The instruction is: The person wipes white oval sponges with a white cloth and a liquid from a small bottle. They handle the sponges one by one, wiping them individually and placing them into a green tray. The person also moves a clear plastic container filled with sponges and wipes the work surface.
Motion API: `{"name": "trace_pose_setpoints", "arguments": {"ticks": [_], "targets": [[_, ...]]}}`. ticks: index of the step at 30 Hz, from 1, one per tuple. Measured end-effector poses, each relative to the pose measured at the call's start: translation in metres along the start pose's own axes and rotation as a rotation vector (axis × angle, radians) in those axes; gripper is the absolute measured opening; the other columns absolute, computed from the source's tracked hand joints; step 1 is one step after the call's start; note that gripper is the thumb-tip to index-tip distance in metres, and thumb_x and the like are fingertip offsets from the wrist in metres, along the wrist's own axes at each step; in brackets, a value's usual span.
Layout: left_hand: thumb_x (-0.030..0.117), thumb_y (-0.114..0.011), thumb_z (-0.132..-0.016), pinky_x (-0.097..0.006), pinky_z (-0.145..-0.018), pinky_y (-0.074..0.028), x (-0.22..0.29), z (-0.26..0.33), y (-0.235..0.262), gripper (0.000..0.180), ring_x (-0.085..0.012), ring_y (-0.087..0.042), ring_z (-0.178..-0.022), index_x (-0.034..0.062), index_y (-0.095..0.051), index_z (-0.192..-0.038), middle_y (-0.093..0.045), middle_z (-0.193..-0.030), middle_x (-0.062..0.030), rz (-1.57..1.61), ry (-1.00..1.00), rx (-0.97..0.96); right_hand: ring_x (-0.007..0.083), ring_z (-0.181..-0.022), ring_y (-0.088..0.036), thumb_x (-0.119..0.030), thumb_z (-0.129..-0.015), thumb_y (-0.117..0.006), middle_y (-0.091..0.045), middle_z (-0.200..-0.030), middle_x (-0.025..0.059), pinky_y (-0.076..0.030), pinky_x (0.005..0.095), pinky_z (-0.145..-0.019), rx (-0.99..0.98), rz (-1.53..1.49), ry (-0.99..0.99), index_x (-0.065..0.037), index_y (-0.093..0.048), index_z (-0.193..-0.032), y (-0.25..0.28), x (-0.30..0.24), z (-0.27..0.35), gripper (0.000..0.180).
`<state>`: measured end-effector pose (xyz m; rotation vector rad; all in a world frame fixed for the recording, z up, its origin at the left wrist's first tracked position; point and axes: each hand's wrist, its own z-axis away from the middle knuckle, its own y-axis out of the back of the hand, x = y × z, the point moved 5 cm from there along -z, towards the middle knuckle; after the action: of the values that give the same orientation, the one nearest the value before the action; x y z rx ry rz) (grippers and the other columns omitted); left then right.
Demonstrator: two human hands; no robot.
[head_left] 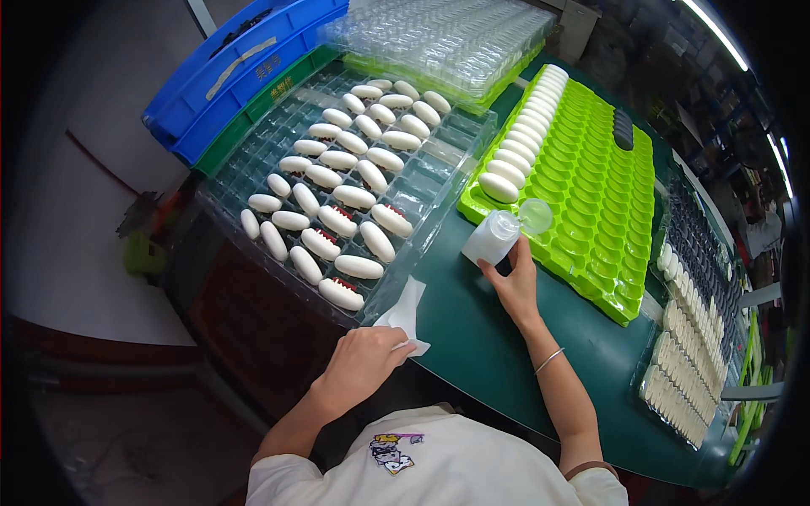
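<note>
My left hand (pixel 363 358) pinches a white wipe (pixel 408 314) at the near edge of the table, beside a clear compartment tray (pixel 426 190). My right hand (pixel 516 282) has its fingers around the lower side of a small white bottle (pixel 490 239) with its round flip lid (pixel 535 217) raised. Many white oval pieces (pixel 359 266) lie in the clear tray, some showing red bristles. Beyond the bottle, a bright green moulded tray (pixel 591 244) carries one row of white ovals (pixel 499 187) along its left side.
Blue and green crates (pixel 198 93) stand at the far left. Stacked clear trays (pixel 447 42) sit at the back. Dark oval pieces (pixel 623 131) rest on the green tray. More trays of cream and dark pieces (pixel 688 371) lie at right on the green tabletop (pixel 489 354).
</note>
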<state>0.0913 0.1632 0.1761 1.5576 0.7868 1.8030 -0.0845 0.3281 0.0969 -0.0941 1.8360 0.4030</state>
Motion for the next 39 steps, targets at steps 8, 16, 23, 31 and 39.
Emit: {"name": "trace_pose_setpoints", "arguments": {"ticks": [8, 16, 23, 31, 39], "targets": [[0.025, -0.049, -0.093, -0.024, -0.061, -0.045, -0.096, 0.082, 0.075, 0.029, -0.0081, -0.057, -0.066, 0.0002, -0.060, -0.084, -0.061, -0.075, -0.0027, 1.043, 0.369, 0.771, 0.0251, -0.111, -0.049, -0.004, -0.070, -0.072, -0.052, -0.115, 0.0130, -0.037, 0.0364, -0.098, 0.239, -0.002, 0.079, 0.000, -0.035, -0.129, 0.011, -0.007, 0.020, 0.070], [0.040, -0.047, -0.092, -0.032, -0.093, -0.039, -0.142, 0.088, 0.089, 0.050, -0.0183, -0.049, -0.109, 0.0024, -0.044, -0.124, -0.051, -0.118, -0.0081, 1.243, 0.312, 1.301, 0.0283, -0.097, -0.053, -0.002, -0.070, -0.066, -0.057, -0.100, 0.0120, -0.042, 0.0367, -0.085, -0.141, 0.255, 0.429, -0.004, -0.054, -0.102, -0.058, -0.107, 0.026, 0.034], [0.042, -0.042, -0.093, -0.036, -0.096, -0.038, -0.109, 0.039, 0.068, 0.057, -0.0232, -0.045, -0.116, -0.0005, -0.036, -0.131, -0.044, -0.127, -0.0132, 1.358, 0.249, 1.254, 0.0254, -0.095, -0.050, -0.016, -0.066, -0.067, -0.056, -0.097, 0.0094, -0.039, 0.0378, -0.080, -0.131, 0.695, 0.405, -0.006, -0.062, -0.089, -0.125, -0.070, -0.051, 0.025], [0.042, -0.040, -0.094, -0.040, -0.099, -0.035, -0.100, 0.009, 0.066, 0.058, -0.0253, -0.043, -0.119, -0.0014, -0.035, -0.132, -0.043, -0.129, -0.0150, 1.294, 0.224, 1.175, 0.0259, -0.083, -0.058, -0.019, -0.070, -0.068, -0.062, -0.085, 0.0117, -0.040, 0.0373, -0.080, -0.013, 0.451, 0.429, -0.004, -0.057, -0.091, -0.112, -0.071, -0.050, 0.028], [0.035, -0.042, -0.095, -0.037, -0.099, -0.034, -0.084, -0.006, 0.041, 0.054, -0.0256, -0.045, -0.117, -0.0068, -0.037, -0.129, -0.043, -0.129, -0.0187, 1.058, 0.193, 1.160, 0.0307, -0.085, -0.058, -0.013, -0.077, -0.062, -0.059, -0.091, 0.0151, -0.046, 0.0389, -0.077, -0.080, 0.209, 0.340, -0.001, -0.054, -0.103, -0.102, -0.069, -0.029, 0.030]]}}
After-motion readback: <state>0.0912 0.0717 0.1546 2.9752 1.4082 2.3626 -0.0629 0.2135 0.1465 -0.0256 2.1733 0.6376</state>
